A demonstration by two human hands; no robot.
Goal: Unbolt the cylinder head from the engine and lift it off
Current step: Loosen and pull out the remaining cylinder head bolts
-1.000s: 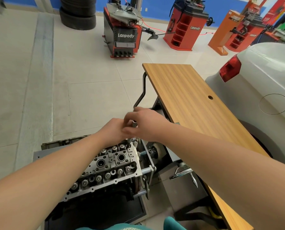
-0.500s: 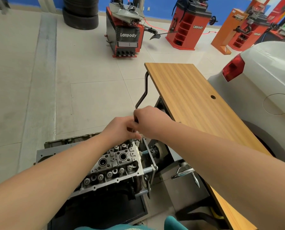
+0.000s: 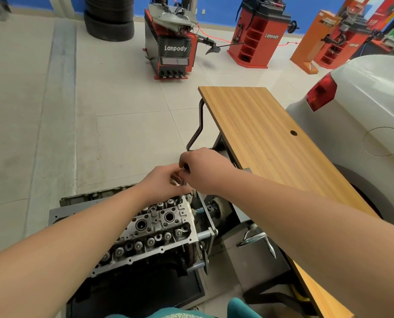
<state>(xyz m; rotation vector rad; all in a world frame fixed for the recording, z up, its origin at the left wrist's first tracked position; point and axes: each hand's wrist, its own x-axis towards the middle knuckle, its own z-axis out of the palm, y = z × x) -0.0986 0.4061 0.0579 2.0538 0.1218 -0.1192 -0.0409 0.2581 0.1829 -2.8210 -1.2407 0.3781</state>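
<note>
Cylinder head [image 3: 154, 228]: on the engine [image 3: 168, 260], lower centre, left end hidden under the forearm. Both hands meet above its far corner. Right hand [image 3: 203, 171] curls round a thin upright tool [image 3: 184, 177], mostly hidden. Left hand [image 3: 161, 182]: fingers curled at the same tool, grip unclear. Wooden table [image 3: 271, 138] right.

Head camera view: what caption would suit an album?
Both hands, left and right, grip a slim tool over the cylinder head.

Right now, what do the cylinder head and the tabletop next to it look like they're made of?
Cylinder head: probably cast aluminium, going by its dull pale-grey, slightly grainy surface with machined bores. Tabletop: wood-look board, likely laminate rather than solid timber, with even straight brown grain, a smooth matte face and one round hole.
</note>
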